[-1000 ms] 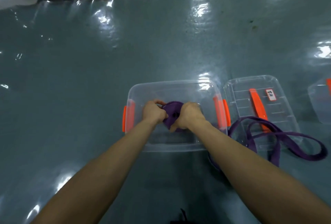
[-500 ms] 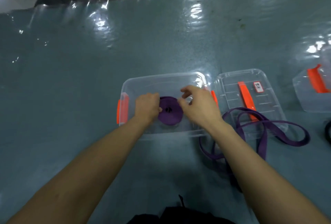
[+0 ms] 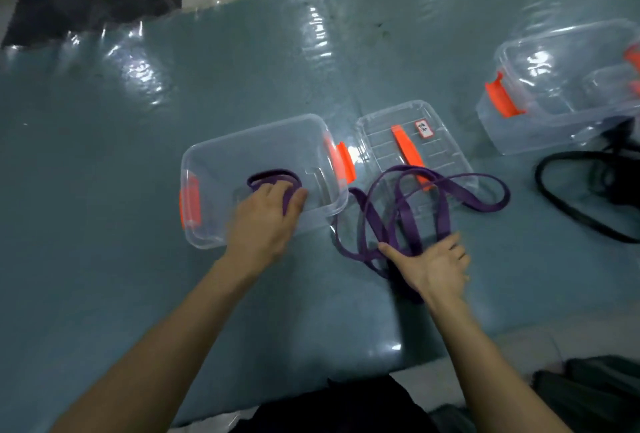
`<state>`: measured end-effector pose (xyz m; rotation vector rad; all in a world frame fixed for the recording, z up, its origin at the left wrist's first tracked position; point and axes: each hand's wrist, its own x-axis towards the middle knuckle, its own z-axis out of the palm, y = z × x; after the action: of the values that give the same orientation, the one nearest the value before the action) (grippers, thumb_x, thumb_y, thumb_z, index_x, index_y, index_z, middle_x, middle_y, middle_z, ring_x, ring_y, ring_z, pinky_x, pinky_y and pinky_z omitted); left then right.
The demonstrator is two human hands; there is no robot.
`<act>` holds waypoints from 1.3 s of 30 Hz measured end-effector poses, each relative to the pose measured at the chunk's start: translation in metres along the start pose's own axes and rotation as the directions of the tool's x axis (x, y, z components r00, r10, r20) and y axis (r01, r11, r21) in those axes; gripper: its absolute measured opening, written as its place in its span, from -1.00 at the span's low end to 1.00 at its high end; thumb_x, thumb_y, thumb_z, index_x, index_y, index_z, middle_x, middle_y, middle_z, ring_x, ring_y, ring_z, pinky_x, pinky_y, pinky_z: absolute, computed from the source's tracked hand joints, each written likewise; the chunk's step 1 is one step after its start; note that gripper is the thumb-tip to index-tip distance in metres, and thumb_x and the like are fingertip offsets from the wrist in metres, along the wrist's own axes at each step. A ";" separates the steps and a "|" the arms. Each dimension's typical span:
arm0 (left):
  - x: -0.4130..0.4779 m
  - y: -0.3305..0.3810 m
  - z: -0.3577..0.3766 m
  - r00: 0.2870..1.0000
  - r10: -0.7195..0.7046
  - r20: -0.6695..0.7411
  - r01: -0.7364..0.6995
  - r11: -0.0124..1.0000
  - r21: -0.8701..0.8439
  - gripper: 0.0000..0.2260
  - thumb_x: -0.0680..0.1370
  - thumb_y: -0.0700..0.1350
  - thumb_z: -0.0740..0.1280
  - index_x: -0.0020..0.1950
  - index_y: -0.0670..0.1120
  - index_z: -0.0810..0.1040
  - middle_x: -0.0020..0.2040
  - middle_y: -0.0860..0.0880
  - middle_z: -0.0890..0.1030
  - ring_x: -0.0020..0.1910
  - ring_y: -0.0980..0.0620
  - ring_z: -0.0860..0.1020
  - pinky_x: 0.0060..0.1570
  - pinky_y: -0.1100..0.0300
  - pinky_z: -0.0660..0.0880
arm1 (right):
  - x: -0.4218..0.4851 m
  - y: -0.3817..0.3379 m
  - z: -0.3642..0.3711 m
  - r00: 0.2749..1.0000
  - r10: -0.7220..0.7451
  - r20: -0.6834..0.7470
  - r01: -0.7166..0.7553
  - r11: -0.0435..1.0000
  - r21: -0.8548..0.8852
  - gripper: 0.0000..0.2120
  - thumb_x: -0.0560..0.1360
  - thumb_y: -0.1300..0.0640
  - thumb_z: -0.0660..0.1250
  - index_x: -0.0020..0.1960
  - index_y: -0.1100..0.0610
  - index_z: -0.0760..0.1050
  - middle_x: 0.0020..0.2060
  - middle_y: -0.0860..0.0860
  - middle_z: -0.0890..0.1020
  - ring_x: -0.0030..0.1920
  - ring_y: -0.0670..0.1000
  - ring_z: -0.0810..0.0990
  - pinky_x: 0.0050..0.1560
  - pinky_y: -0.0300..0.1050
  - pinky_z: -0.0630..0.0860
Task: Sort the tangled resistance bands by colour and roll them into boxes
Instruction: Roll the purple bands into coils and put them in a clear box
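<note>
Fingers [image 3: 450, 247] of the right hand [image 3: 433, 266] lie straight and spread, pressing flat on the band [image 3: 374, 221], a purple one sprawled in crossing loops on the mat [image 3: 138, 190]. With no grip on it, the band could slide out from under the palm when drawn in, and a pull on the wrong loop would likely tighten the crossings into a knot. Beyond, the left hand [image 3: 263, 221] reaches into the box [image 3: 256, 131], its fingers, blurred, seeming to curl with the thumb round the near side of the purple roll [image 3: 273, 174]. That roll looks slack, more an open ring than a tight coil, so it may spring apart once the hand lets go. Farther right, the band's far loops lie over the lid [image 3: 446, 155], which might be dragged along by a hasty tug. At the back, black bands [image 3: 561, 200] lie just beside the far box [image 3: 554, 128], well apart from the purple, so mixing colours seems the lesser risk.
</note>
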<state>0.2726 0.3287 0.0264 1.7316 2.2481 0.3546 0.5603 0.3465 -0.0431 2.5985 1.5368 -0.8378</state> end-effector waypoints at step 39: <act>-0.163 -0.038 -0.171 0.934 0.165 -0.316 -0.350 0.596 -0.723 -0.78 0.76 -0.17 0.30 0.29 0.11 0.65 0.05 0.11 0.76 0.09 0.06 0.72 0.25 0.06 0.63 | -0.240 -0.125 -0.194 0.767 -0.638 -0.072 0.410 0.401 0.819 -0.88 0.67 0.23 0.33 0.05 0.31 0.52 -0.41 0.10 0.51 -0.52 0.13 0.61 -0.52 -0.08 0.55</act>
<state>0.2159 0.1577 0.1833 1.5344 1.5201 1.4110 0.4534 0.2686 0.2630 2.1310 2.3466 -2.3401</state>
